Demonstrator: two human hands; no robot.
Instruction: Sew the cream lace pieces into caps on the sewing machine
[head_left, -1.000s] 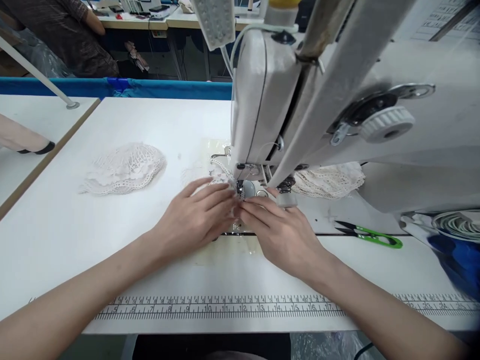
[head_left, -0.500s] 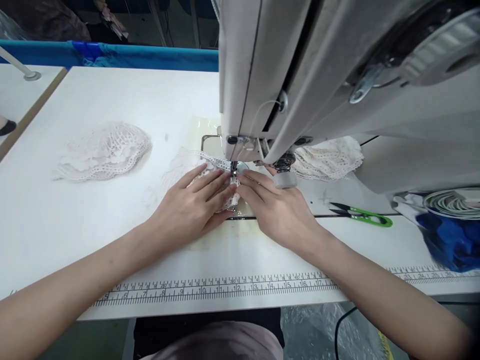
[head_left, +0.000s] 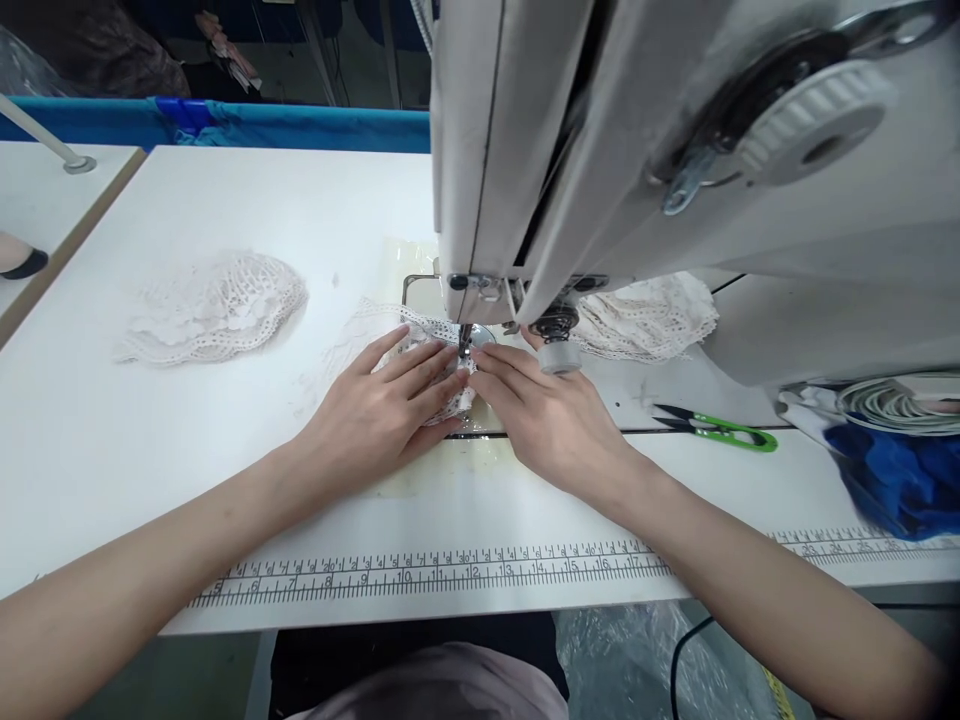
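My left hand [head_left: 382, 400] lies flat and open on a piece of white lace fabric [head_left: 431, 328], fingers stretched toward the needle. The lace runs under the presser foot [head_left: 465, 338] of the sewing machine [head_left: 510, 180]. My right hand [head_left: 551, 410] rests on the other side of the foot, fingers extended with their tips at the lace's right edge. Its thumb is hidden. The fingertips of both hands are close together in front of the foot.
Another lace piece [head_left: 247, 305] lies at left, and a lace bundle [head_left: 649, 318] behind the machine head. Green thread snips [head_left: 720, 430] lie at right, near blue cloth [head_left: 892, 475] and a coiled pale strip [head_left: 900, 402]. A printed ruler [head_left: 435, 577] follows the table's front edge.
The camera view has shifted slightly. Both hands keep nearly the same place beside the presser foot, and the lace shows no clear movement.
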